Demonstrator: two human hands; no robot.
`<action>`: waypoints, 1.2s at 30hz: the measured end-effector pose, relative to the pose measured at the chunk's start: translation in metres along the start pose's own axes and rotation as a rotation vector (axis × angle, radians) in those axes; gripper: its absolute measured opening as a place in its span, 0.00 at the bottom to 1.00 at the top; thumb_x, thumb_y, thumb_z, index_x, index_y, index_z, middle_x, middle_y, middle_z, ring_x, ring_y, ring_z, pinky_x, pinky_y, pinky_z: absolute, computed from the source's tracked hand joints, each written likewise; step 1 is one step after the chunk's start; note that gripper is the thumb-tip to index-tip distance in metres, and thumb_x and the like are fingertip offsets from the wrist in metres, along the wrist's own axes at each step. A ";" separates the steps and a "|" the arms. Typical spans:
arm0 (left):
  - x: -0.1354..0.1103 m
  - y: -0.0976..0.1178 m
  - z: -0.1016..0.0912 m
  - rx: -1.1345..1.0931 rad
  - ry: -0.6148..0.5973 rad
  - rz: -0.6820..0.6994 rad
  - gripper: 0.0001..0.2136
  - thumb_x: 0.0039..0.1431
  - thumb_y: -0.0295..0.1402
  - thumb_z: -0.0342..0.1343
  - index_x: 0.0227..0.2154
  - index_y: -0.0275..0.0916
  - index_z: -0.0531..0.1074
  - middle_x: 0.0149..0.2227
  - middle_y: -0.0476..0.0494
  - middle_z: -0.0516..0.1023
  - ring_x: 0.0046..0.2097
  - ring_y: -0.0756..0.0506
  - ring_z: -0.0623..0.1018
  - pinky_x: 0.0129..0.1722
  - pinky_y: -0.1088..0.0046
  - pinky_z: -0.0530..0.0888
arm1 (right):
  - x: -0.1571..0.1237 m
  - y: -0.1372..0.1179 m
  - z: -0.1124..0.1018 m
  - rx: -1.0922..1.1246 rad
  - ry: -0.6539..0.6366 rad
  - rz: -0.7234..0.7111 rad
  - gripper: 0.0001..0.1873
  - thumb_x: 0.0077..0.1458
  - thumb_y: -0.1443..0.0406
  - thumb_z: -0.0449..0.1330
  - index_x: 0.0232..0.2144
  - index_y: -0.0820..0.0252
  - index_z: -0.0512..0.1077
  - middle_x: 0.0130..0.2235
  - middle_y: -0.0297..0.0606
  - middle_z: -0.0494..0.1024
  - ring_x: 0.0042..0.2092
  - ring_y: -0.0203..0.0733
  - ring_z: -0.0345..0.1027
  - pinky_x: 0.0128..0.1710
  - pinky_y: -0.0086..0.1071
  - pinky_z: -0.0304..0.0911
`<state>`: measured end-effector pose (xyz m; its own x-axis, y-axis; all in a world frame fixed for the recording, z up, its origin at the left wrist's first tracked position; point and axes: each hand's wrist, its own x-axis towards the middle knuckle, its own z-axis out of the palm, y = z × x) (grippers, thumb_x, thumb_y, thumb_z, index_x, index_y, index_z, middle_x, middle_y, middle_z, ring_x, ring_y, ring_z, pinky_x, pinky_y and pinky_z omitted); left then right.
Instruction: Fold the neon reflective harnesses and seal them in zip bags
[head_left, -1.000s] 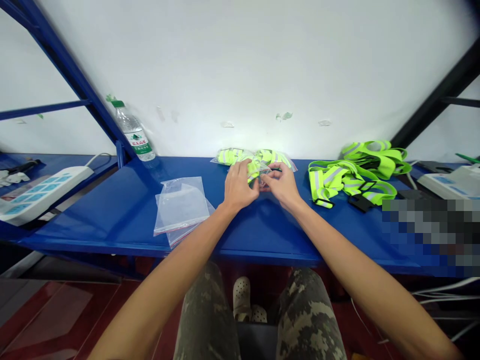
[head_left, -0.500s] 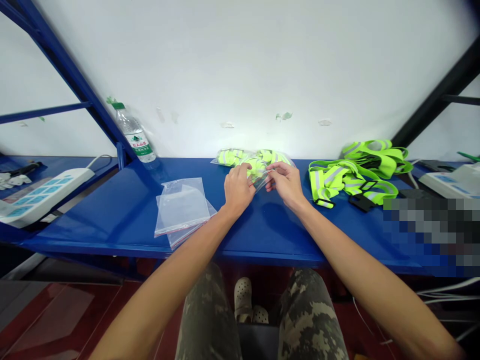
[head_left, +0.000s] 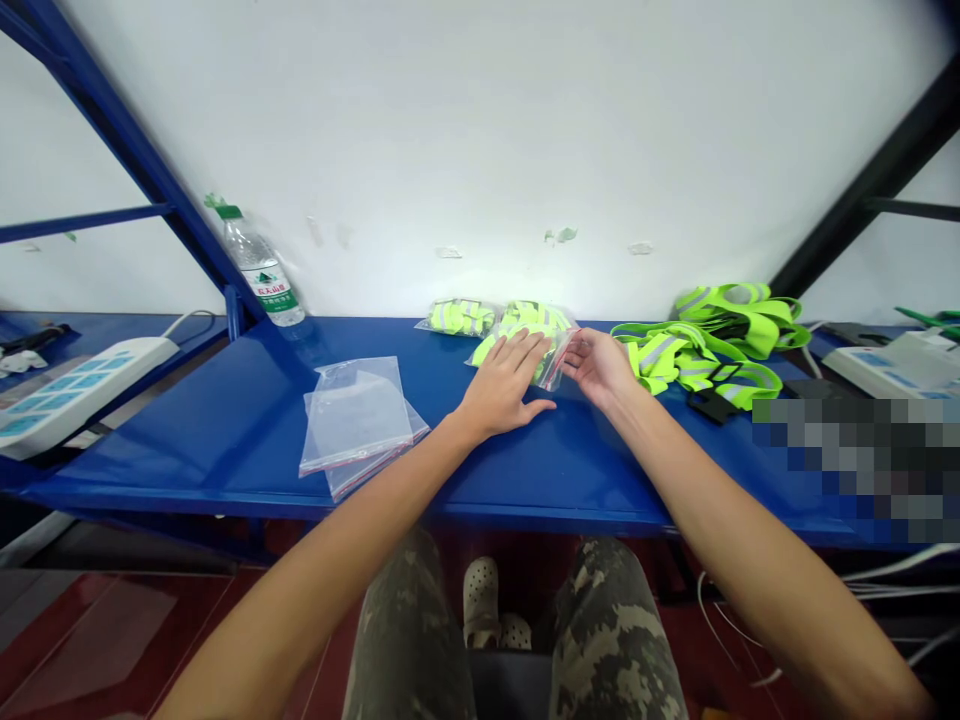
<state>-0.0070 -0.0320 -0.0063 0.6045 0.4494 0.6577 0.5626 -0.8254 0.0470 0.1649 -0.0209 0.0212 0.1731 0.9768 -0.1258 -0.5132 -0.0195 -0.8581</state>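
My left hand (head_left: 504,385) lies flat, fingers stretched out, on a clear zip bag (head_left: 556,362) holding a folded neon-yellow reflective strap. At the bag's red-lined zip end, my right hand (head_left: 601,368) has its fingers curled around the edge, gripping it. A second packed bag (head_left: 459,316) rests by the wall, just left of it, and another packed bag (head_left: 534,316) sits behind my left fingers, partly covered. To the right of my right hand are loose neon-yellow straps (head_left: 664,355) with grey bands and a black buckle (head_left: 714,405).
Flat zip bags (head_left: 360,415) overlap on the blue table (head_left: 247,430) at left. A water bottle (head_left: 266,275) leans at the wall. Power strips (head_left: 90,392) lie at both ends. More bundled straps (head_left: 750,310) are heaped at the back right.
My left hand has gone from pinching the bag to lying flat on it. The bag now rests on the table, and my right hand has shifted right along its zip end.
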 end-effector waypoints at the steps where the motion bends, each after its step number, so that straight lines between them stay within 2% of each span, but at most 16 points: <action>1: 0.000 -0.001 0.001 -0.008 -0.007 -0.003 0.30 0.61 0.41 0.55 0.63 0.33 0.57 0.63 0.28 0.65 0.66 0.34 0.63 0.65 0.51 0.60 | 0.001 -0.001 -0.002 0.006 -0.005 0.025 0.05 0.41 0.73 0.56 0.24 0.63 0.70 0.19 0.33 0.72 0.21 0.33 0.67 0.25 0.28 0.69; 4: 0.005 -0.003 -0.002 -0.076 0.068 -0.062 0.22 0.67 0.34 0.46 0.62 0.34 0.61 0.59 0.31 0.71 0.61 0.39 0.70 0.61 0.57 0.66 | 0.004 -0.006 -0.007 -0.016 -0.074 0.038 0.04 0.42 0.72 0.59 0.26 0.62 0.71 0.20 0.32 0.72 0.23 0.33 0.66 0.26 0.28 0.69; 8: 0.021 -0.003 -0.015 -0.187 0.246 -0.239 0.18 0.70 0.37 0.43 0.56 0.37 0.67 0.52 0.36 0.77 0.53 0.41 0.76 0.55 0.62 0.71 | 0.002 -0.012 -0.013 -0.100 -0.195 -0.077 0.06 0.41 0.68 0.65 0.27 0.62 0.74 0.20 0.28 0.68 0.24 0.32 0.64 0.25 0.26 0.65; 10: 0.032 -0.005 -0.021 -0.216 0.286 -0.334 0.18 0.71 0.40 0.41 0.52 0.38 0.70 0.49 0.37 0.79 0.50 0.41 0.77 0.51 0.63 0.71 | 0.000 -0.013 -0.015 -0.139 -0.227 -0.142 0.09 0.41 0.64 0.69 0.27 0.61 0.76 0.22 0.30 0.69 0.26 0.32 0.65 0.26 0.26 0.64; 15: 0.047 -0.019 -0.024 -0.236 0.237 -0.462 0.18 0.70 0.43 0.41 0.47 0.37 0.70 0.37 0.39 0.79 0.41 0.42 0.78 0.44 0.66 0.69 | -0.001 -0.009 -0.017 -0.210 -0.275 -0.260 0.18 0.40 0.55 0.73 0.30 0.61 0.78 0.27 0.34 0.74 0.29 0.35 0.68 0.27 0.29 0.65; 18: 0.045 -0.025 -0.022 -0.212 0.241 -0.507 0.18 0.70 0.45 0.42 0.45 0.39 0.70 0.34 0.41 0.77 0.39 0.41 0.77 0.41 0.67 0.67 | 0.005 -0.005 -0.018 -0.342 -0.218 -0.376 0.20 0.38 0.53 0.74 0.28 0.61 0.78 0.25 0.35 0.75 0.27 0.35 0.67 0.26 0.29 0.64; 21: 0.041 -0.029 -0.022 -0.179 0.235 -0.547 0.19 0.69 0.48 0.41 0.42 0.40 0.69 0.31 0.42 0.75 0.36 0.41 0.75 0.38 0.67 0.66 | 0.012 0.000 -0.020 -0.444 -0.137 -0.490 0.22 0.41 0.48 0.71 0.25 0.62 0.76 0.23 0.34 0.74 0.23 0.34 0.65 0.23 0.29 0.62; 24: 0.041 -0.033 -0.023 -0.189 0.204 -0.539 0.19 0.69 0.49 0.41 0.38 0.40 0.68 0.28 0.44 0.73 0.34 0.42 0.74 0.37 0.67 0.66 | 0.015 0.004 -0.022 -0.496 -0.116 -0.527 0.23 0.44 0.46 0.68 0.24 0.61 0.74 0.21 0.33 0.72 0.22 0.33 0.64 0.22 0.29 0.62; 28: 0.047 -0.045 -0.027 -0.261 0.122 -0.504 0.17 0.69 0.46 0.43 0.37 0.39 0.70 0.36 0.42 0.77 0.39 0.42 0.75 0.42 0.67 0.68 | 0.012 0.009 -0.021 -0.536 -0.129 -0.507 0.22 0.48 0.47 0.66 0.25 0.60 0.73 0.19 0.32 0.71 0.21 0.33 0.63 0.22 0.28 0.62; 31: 0.052 -0.053 -0.026 -0.342 0.001 -0.529 0.14 0.66 0.42 0.48 0.38 0.37 0.73 0.43 0.41 0.79 0.46 0.41 0.76 0.48 0.66 0.68 | 0.008 0.013 -0.019 -0.500 -0.145 -0.407 0.22 0.45 0.47 0.67 0.25 0.61 0.74 0.21 0.33 0.72 0.23 0.35 0.66 0.23 0.29 0.64; 33: 0.052 -0.055 -0.023 -0.401 -0.053 -0.565 0.14 0.65 0.42 0.50 0.37 0.37 0.73 0.43 0.41 0.79 0.46 0.41 0.76 0.47 0.66 0.68 | 0.005 0.015 -0.017 -0.491 -0.161 -0.344 0.22 0.43 0.47 0.68 0.24 0.61 0.74 0.22 0.34 0.73 0.24 0.36 0.67 0.23 0.30 0.65; 36: 0.048 -0.056 -0.016 -0.479 0.017 -0.642 0.15 0.62 0.45 0.53 0.33 0.37 0.73 0.39 0.42 0.80 0.42 0.43 0.76 0.44 0.68 0.69 | 0.003 0.016 -0.015 -0.485 -0.170 -0.309 0.21 0.41 0.50 0.70 0.23 0.61 0.73 0.22 0.34 0.73 0.24 0.35 0.67 0.23 0.29 0.65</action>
<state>-0.0185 0.0297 0.0345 0.2342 0.8842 0.4041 0.4917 -0.4663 0.7354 0.1694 -0.0209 -0.0005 0.0955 0.9723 0.2131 -0.0113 0.2152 -0.9765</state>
